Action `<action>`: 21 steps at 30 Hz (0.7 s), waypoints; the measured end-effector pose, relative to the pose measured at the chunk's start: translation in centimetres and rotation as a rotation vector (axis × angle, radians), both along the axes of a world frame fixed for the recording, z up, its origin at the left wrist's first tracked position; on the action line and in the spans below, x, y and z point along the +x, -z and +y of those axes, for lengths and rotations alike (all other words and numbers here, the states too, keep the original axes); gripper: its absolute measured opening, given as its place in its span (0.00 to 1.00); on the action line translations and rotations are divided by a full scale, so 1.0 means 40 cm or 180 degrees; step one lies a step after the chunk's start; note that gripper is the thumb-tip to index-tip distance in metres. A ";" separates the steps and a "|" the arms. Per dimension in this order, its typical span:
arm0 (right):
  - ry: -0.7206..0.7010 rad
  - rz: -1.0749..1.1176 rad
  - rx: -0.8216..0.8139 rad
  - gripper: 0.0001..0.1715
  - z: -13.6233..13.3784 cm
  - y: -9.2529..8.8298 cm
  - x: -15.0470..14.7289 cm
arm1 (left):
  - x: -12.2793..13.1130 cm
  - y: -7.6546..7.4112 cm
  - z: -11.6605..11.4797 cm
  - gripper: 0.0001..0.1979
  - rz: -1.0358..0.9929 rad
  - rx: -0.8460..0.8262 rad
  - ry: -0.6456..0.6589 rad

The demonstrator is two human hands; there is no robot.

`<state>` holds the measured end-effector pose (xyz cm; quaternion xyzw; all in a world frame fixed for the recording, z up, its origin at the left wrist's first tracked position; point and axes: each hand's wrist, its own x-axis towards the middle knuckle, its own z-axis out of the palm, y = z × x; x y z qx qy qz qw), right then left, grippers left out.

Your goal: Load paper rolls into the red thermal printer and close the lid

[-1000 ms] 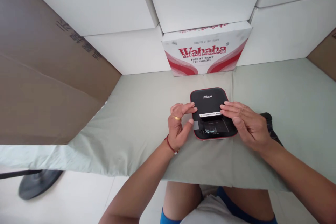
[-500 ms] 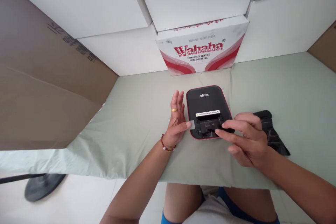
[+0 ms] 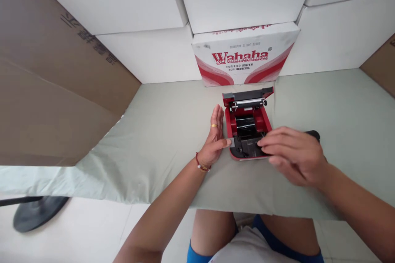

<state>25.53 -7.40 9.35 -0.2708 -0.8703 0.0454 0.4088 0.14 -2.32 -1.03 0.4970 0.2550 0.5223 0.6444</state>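
A small label printer point(image 3: 228, 125), black outside and red inside, stands on the cloth-covered table with its lid point(image 3: 248, 93) raised. A glossy black roll point(image 3: 245, 126) lies in its red bay. Flat along the printer's left side rests my left hand point(image 3: 215, 139), fingers stretched and the thumb on a small greyish clear tab point(image 3: 232, 142) at the front left corner. My right hand point(image 3: 291, 152) is over the front right part, fingers extended and the fingertips at the black front panel point(image 3: 251, 148). What lies beneath those fingertips is partly hidden.
Behind the printer a Wahaha water carton point(image 3: 247, 59) leans on stacked white boxes point(image 3: 247, 0). A large brown carton point(image 3: 61, 90) stands at the left. A black item point(image 3: 314, 134) shows partly behind my right hand. The green cloth point(image 3: 166, 131) hangs over the table's front edge.
The printer's lid has swung up, showing the red bay and black roll. My right hand's fingers have come closer together; my left hand stays against the side. The view has shifted slightly.
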 end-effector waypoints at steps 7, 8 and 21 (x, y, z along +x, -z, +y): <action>0.1468 -0.2467 -0.1801 0.16 0.142 -0.134 -0.121 | 0.016 -0.022 0.009 0.43 -0.0331 -0.0403 -0.0179; 0.1556 -0.2768 -0.1877 0.17 0.159 -0.134 -0.143 | 0.019 -0.024 0.009 0.42 -0.0351 -0.0420 -0.0212; 0.1821 -0.2412 -0.1418 0.14 0.127 -0.120 -0.138 | -0.026 -0.067 0.066 0.25 -0.1114 -0.1284 -0.0491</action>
